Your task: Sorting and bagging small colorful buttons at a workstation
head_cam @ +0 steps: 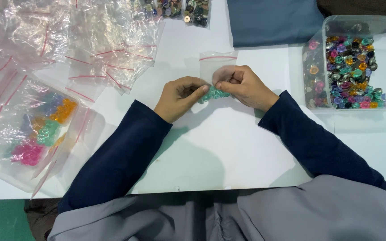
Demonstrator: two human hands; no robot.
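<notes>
Small clear zip bag [218,67], frame centre, mouth uppermost: left hand [179,96] and right hand [242,85] both pinched on its lower end, green buttons [214,93] bunched between them.

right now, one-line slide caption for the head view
Both hands, left hand and right hand, hold a small clear zip bag of green buttons over a white table.
</notes>
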